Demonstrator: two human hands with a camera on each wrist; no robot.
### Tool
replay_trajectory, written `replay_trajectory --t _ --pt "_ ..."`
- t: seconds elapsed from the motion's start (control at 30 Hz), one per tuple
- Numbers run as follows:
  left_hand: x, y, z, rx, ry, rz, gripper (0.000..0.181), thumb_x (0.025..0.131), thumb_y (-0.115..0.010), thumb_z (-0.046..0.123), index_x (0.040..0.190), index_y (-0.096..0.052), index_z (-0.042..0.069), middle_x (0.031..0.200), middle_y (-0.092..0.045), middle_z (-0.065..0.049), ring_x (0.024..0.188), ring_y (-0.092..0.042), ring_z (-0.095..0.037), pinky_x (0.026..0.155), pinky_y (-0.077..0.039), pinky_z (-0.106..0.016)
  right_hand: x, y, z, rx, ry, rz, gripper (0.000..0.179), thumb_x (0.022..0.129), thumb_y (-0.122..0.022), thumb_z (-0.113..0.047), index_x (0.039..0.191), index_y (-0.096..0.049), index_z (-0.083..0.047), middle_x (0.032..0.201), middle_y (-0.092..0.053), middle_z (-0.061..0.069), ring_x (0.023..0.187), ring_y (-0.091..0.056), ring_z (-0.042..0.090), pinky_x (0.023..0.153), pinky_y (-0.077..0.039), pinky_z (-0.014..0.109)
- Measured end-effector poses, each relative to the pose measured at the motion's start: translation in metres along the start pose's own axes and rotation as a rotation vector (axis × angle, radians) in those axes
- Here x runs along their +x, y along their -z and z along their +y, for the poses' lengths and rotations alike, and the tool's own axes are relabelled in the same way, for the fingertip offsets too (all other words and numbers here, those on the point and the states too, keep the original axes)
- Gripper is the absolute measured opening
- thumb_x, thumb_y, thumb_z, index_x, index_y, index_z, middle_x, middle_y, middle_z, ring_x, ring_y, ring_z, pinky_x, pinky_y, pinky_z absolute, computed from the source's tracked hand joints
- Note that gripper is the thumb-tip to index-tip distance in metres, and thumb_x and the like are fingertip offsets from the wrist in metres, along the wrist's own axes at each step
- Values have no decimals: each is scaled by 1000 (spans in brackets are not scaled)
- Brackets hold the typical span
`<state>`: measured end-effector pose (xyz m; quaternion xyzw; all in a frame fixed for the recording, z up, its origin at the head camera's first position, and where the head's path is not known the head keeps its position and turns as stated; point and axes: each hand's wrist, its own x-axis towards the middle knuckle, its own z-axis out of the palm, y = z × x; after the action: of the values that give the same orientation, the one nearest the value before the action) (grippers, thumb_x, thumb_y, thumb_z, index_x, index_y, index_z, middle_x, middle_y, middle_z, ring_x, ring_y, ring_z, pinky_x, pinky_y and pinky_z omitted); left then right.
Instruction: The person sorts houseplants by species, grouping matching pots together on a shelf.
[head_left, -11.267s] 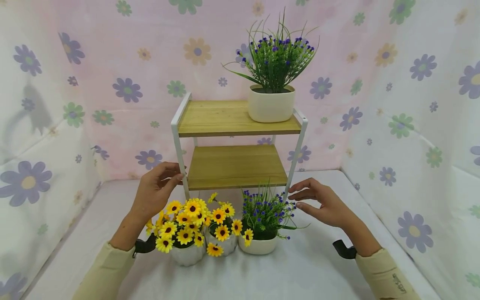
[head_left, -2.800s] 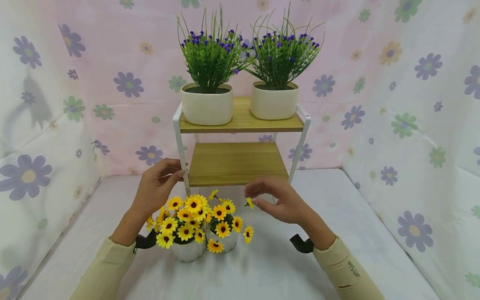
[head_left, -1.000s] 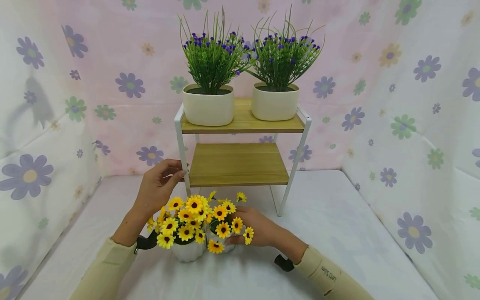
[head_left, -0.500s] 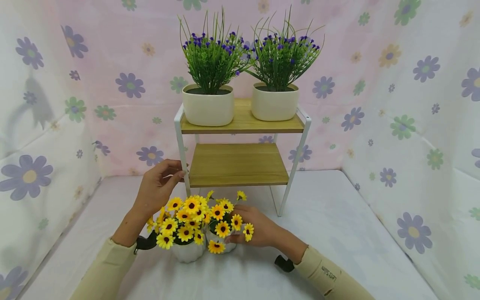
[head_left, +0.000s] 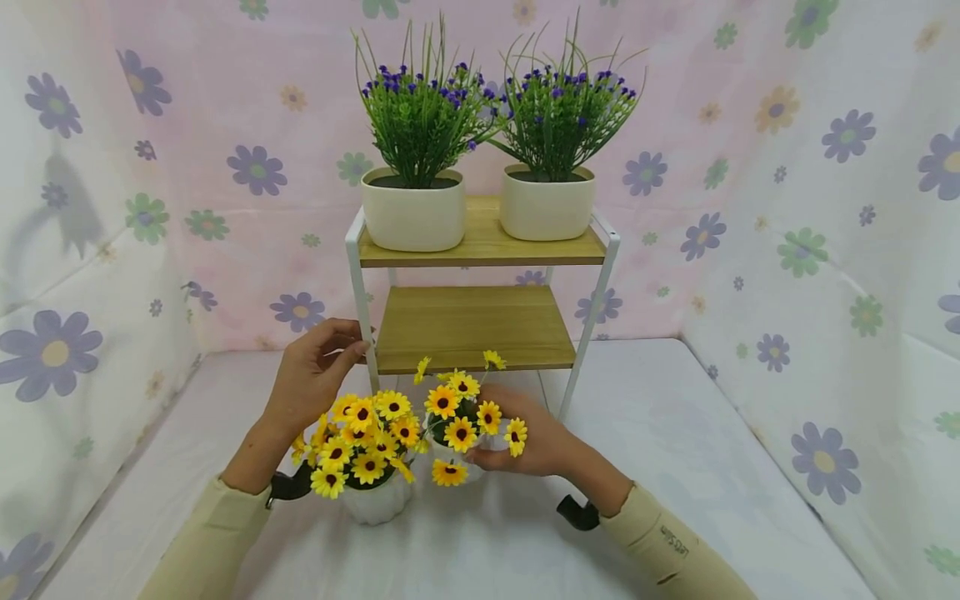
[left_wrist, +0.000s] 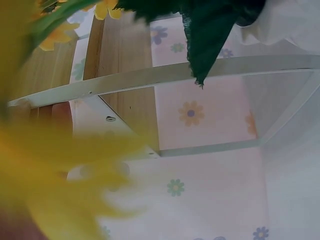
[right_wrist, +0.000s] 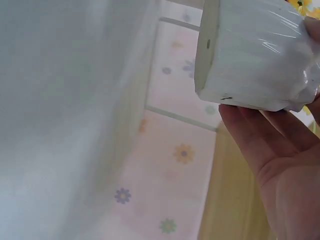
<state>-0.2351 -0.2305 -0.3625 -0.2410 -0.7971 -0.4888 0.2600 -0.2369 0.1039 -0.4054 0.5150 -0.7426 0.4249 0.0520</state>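
My left hand pinches the left front post of a two-tier shelf rack with white metal legs and wooden boards. My right hand grips a small pot of yellow sunflowers from its right side. In the right wrist view the white ribbed pot shows its underside, raised off the table, with fingers under its side. This pot is in front of the lower board's front edge. A second sunflower pot stands on the table below my left hand. Yellow petals blur much of the left wrist view.
Two cream oval planters of purple flowers stand side by side on the top board, one left and one right. The lower board is bare wood. Flower-print cloth walls enclose the white-covered table.
The second purple-flower planter has gone from the table to the top board's left. My right hand has since taken hold of the right sunflower pot and lifted it up and rightward. My left hand stays put.
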Motion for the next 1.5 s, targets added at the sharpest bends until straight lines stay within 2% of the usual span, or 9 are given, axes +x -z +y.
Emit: replay_trajectory --t 0.2,0.47,0.73,0.83,1.07,1.23,1.5 --pt "0 0 1 -1 2 -2 23 101 -65 -8 123 -67 -2 112 -70 -12 99 -71 -3 87 -61 -16 1 16 -13 27 -40 65 59 84 -89 -17 136 -62 -15 129 -70 -2 115 -68 15 102 -60 36" --pt "2 1 1 -8 6 -4 23 102 -65 -7 124 -68 -1 114 -71 -13 100 -71 -3 87 -61 -17 2 36 -24 54 -57 212 58 77 -91 -7 130 -66 -13 124 -72 0 115 -68 20 104 -60 40" --pt "0 1 1 -12 9 -3 24 102 -64 -7 125 -68 -1 115 -71 -13 100 -71 -2 87 -60 -16 1 47 -25 -9 -148 324 68 78 -89 -1 140 -62 -5 138 -67 7 130 -62 27 110 -55 51" --pt "1 1 1 -14 9 -4 24 102 -64 -7 125 -68 -1 115 -71 -14 100 -71 -2 87 -60 -16 2 50 -25 -31 -160 369 68 80 -87 0 141 -59 -3 138 -65 9 129 -62 28 107 -57 49" --pt "2 1 2 -9 4 -5 24 102 -64 -7 125 -68 -1 115 -71 -14 100 -71 -2 87 -60 -16 4 55 -24 -2 -147 436 64 82 -83 7 140 -55 1 135 -63 15 123 -67 31 104 -57 29" --pt "2 1 1 0 5 -1 24 102 -64 -7 124 -68 -1 114 -71 -13 100 -71 -2 87 -60 -16 7 58 -21 -7 -160 478 62 85 -82 3 142 -57 -2 138 -63 11 130 -64 28 109 -54 33" --pt "1 0 1 -3 17 -5 23 102 -64 -6 124 -68 -1 114 -71 -12 100 -71 -2 88 -60 -16 7 60 -10 71 -217 545 63 91 -78 2 147 -51 -5 144 -57 9 139 -58 28 114 -49 40"
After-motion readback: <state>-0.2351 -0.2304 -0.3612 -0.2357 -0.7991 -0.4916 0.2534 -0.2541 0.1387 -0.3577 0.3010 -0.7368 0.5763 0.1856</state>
